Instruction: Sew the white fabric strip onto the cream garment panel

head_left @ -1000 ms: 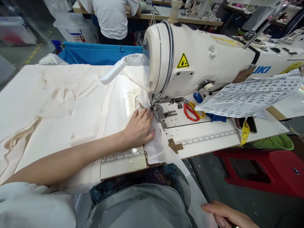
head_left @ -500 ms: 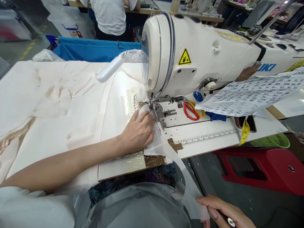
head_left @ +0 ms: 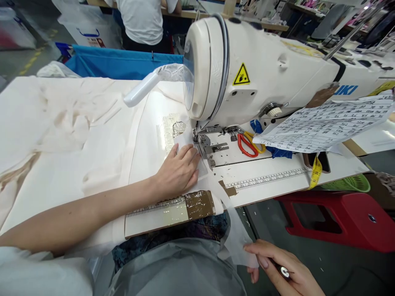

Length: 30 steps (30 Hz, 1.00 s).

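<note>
Left hand (head_left: 180, 170) flat and open, palm down, fingers spread and pressing a sheer white fabric strip (head_left: 216, 193) onto the table (head_left: 277, 185) just before the presser foot (head_left: 202, 142) of the white sewing machine (head_left: 262, 78); fingertips close to the foot, short of touching it. Right hand (head_left: 279, 269) low, below the table edge and well in front of the machine, closed in a pinch on the trailing end of that same strip (a small dark, round-ended thing also tucked in the fingers, too blurred to name). Strip running from the foot, under the left hand, over the table edge and down to the right hand, loosely slack. Brown tape patch (head_left: 199, 203) on the table edge in front of the machine, beside a printed ruler (head_left: 157, 203); second ruler (head_left: 265, 179) further right of the foot. Red-handled scissors (head_left: 247, 144) lying under the machine's arm, just right of the foot; printed sheet (head_left: 327, 123) propped against the machine's right part, yellow measuring tape (head_left: 315, 172) hanging below it. Cream fabric (head_left: 68, 131) spread wide to the left of the machine. Blue bin (head_left: 123, 65) behind the machine's left end; beyond it a person in a white shirt (head_left: 143, 20) at another bench. Red stool (head_left: 333, 218) and green basket (head_left: 354, 183) low to the right of the machine.
</note>
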Tool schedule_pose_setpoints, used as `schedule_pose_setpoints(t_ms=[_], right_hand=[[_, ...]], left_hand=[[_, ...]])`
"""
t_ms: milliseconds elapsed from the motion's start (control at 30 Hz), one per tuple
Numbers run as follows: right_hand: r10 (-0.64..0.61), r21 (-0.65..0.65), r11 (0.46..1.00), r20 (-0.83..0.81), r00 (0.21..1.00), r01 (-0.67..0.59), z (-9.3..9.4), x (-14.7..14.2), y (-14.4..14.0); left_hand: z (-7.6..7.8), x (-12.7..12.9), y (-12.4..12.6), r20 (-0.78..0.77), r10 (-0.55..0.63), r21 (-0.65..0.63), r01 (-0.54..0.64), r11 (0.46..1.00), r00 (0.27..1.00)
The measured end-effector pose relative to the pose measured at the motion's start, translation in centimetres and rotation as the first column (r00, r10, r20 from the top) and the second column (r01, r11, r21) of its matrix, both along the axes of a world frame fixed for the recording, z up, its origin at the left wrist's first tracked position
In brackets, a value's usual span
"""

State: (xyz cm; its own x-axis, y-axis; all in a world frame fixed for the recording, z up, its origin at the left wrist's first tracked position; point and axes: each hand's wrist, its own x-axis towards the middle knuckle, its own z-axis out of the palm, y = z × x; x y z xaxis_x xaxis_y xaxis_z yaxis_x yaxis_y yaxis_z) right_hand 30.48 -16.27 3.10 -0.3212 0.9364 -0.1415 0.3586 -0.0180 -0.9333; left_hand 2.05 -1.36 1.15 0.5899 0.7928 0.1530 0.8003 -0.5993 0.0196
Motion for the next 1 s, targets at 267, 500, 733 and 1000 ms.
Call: schedule_pose_setpoints(t_ms=[267, 500, 733, 1000], right_hand=[[0.021, -0.011, 1.000, -0.127, 0.992, -0.022, -0.6, -0.8, 1.3], [0.084, 0.021, 0.996, -0.166, 0.982, -0.082, -0.5, -2.3, 2.9], [0.066, 0.006, 0.998, -0.119, 0.991, -0.066, -1.0, -3.1, 4.1], [-0.099, -0.239, 0.970, -0.236, 0.967, 0.041, -1.7, -5.0, 4.3]], left_hand=[[-0.2, -0.2, 0.2, 0.011, -0.008, 0.020, 0.008, 1.000, 1.000], [-0.1, -0.1, 0.2, 0.012, -0.006, 0.014, 0.006, 1.000, 1.000], [-0.3, 0.0, 0.2, 0.021, -0.002, 0.038, 0.002, 0.999, 1.000], [0.2, 0.0, 0.9, -0.063, 0.022, 0.123, -0.014, 0.992, 0.998]])
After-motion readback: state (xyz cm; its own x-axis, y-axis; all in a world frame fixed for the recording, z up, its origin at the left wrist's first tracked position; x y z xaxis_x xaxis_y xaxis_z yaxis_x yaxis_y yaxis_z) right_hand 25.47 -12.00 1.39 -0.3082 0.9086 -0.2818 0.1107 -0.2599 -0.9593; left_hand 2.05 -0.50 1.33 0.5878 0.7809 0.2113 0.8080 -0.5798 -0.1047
